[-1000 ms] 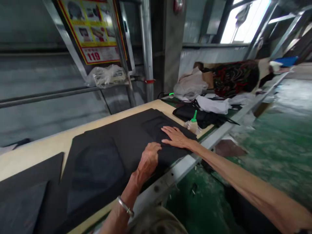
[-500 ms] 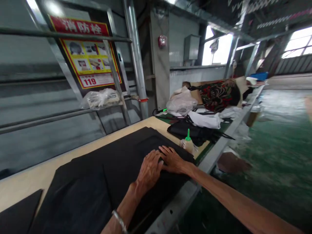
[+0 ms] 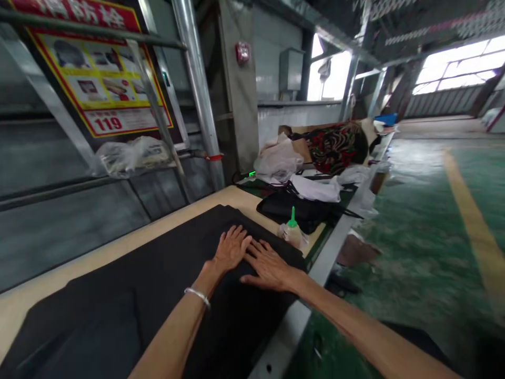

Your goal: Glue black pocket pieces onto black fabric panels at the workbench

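Black fabric [image 3: 169, 268] lies spread over the pale tabletop [image 3: 236, 197]. My left hand [image 3: 232, 249] rests flat on it, palm down, with the fingers stretched forward. Right beside it, my right hand [image 3: 268, 267] also lies flat on the fabric, fingers spread, its fingertips close to the left thumb. Neither hand holds anything. Just past the right hand, near the fabric's far edge, stands a bottle [image 3: 293, 234] with a green nozzle, partly wrapped in clear plastic.
Beyond the bottle lie a black bag-like piece [image 3: 292, 208], white cloth [image 3: 315, 188], a plastic bag [image 3: 279, 158] and patterned fabric [image 3: 335, 146]. A metal rail [image 3: 335, 247] edges the table on the right. Metal pipes [image 3: 197, 89] stand at the left.
The view has turned to the right. My left hand has flattened and stretched its fingers forward; my right hand's fingers have spread, thumb apart. Both remain on the black fabric.
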`<state>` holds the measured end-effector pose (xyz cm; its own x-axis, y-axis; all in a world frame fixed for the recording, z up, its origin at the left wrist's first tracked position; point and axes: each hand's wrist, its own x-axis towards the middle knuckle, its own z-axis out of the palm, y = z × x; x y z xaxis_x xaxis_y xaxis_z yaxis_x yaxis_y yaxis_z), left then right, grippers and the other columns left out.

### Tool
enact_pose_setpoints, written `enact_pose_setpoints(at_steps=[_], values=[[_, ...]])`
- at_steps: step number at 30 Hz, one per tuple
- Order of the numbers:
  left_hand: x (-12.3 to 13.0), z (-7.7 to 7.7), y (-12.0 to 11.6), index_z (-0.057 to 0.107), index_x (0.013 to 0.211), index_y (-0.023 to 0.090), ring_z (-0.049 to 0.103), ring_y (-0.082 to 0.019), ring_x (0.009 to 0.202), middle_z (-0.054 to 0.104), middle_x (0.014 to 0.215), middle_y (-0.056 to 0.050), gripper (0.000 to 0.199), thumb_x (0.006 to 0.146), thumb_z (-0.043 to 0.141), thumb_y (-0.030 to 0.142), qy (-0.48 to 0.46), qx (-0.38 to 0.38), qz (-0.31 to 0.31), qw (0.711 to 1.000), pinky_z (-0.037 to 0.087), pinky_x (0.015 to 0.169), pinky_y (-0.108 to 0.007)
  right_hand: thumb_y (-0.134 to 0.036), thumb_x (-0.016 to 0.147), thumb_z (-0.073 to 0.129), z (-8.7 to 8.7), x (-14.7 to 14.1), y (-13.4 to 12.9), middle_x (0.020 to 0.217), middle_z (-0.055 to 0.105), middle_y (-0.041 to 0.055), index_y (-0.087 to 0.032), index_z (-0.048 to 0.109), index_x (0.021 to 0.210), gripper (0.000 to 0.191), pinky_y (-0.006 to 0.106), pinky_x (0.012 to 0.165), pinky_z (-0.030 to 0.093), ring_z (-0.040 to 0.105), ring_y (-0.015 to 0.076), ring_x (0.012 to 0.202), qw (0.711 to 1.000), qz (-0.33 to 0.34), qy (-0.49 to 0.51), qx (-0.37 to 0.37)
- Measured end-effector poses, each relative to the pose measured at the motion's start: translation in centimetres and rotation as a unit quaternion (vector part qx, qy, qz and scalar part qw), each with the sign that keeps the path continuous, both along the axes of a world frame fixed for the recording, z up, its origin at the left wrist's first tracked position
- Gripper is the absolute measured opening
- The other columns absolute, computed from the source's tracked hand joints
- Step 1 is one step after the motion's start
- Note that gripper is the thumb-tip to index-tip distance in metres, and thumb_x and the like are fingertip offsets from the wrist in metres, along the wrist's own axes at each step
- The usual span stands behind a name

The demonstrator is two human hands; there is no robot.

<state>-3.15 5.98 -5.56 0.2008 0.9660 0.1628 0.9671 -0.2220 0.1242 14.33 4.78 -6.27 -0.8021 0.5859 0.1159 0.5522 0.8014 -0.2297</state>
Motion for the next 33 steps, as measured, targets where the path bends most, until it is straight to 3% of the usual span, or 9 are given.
enact_pose_setpoints(at_steps=[4,14,21,24,27,29,33], values=[[0.1,-0.2,1.7,0.040,0.148,0.024,0.024,-0.023,0.149,0.032,0.159,-0.001,0.054,0.104,0.016,0.044,0.010,-0.049,0.034,0.998,0.023,0.121,-0.053,-0.074,0.092,0.035,-0.2,-0.1,0.1,0.161,0.015,0.0197,-0.017,0.026,0.157,0.086,0.059,0.119,0.009,0.013,0.0347,0.150,1.000,0.009,0.010,0.000],[-0.9,-1.6,5.0,0.028,0.153,0.011,0.016,-0.026,0.151,0.021,0.162,-0.009,0.062,0.102,0.018,0.045,0.049,-0.049,0.121,0.990,0.018,0.121,-0.058,-0.073,0.092,0.038,0.0,0.2,-0.2,0.161,0.018,0.0184,-0.023,0.027,0.156,0.082,0.058,0.120,0.009,0.014,0.0358,0.149,0.999,0.003,0.032,-0.017],[-2.6,-1.2,4.3,0.027,0.152,0.003,0.013,-0.032,0.151,0.018,0.161,-0.017,0.066,0.101,0.023,0.045,0.083,-0.004,0.223,0.971,0.017,0.118,-0.064,-0.075,0.091,0.036,0.0,0.3,-0.1,0.161,0.018,0.0185,-0.021,0.032,0.155,0.084,0.056,0.120,0.007,0.011,0.0347,0.150,0.999,0.000,0.030,-0.043],[-2.6,-0.5,2.6,0.028,0.153,0.009,0.010,-0.029,0.152,0.016,0.163,-0.013,0.061,0.101,0.025,0.042,0.103,0.055,0.156,0.981,0.014,0.121,-0.061,-0.075,0.091,0.037,0.1,0.2,0.0,0.161,0.017,0.0183,-0.021,0.032,0.155,0.084,0.056,0.120,0.007,0.012,0.0350,0.150,0.999,-0.001,0.024,-0.046],[-1.7,-0.4,1.5,0.032,0.153,0.020,0.019,-0.022,0.150,0.025,0.161,-0.005,0.055,0.103,0.021,0.040,0.080,0.021,0.069,0.994,0.022,0.122,-0.049,-0.073,0.091,0.041,0.3,0.0,0.0,0.161,0.018,0.0187,-0.020,0.030,0.156,0.085,0.057,0.120,0.009,0.014,0.0354,0.149,0.999,-0.008,0.017,-0.037],[-1.0,-0.6,1.6,0.035,0.151,0.025,0.026,-0.020,0.148,0.031,0.159,-0.001,0.053,0.103,0.018,0.040,0.067,-0.017,0.055,0.996,0.027,0.121,-0.047,-0.072,0.091,0.042,0.4,-0.2,0.0,0.160,0.019,0.0191,-0.020,0.029,0.156,0.085,0.056,0.120,0.010,0.015,0.0351,0.149,0.999,-0.012,0.009,-0.030],[-0.3,-0.9,3.1,0.037,0.150,0.026,0.025,-0.025,0.148,0.030,0.159,-0.001,0.054,0.103,0.019,0.045,0.034,-0.038,0.077,0.996,0.026,0.119,-0.057,-0.071,0.091,0.043,0.4,-0.3,0.1,0.160,0.019,0.0188,-0.021,0.030,0.156,0.083,0.058,0.120,0.013,0.017,0.0352,0.149,1.000,-0.011,-0.002,-0.020]])
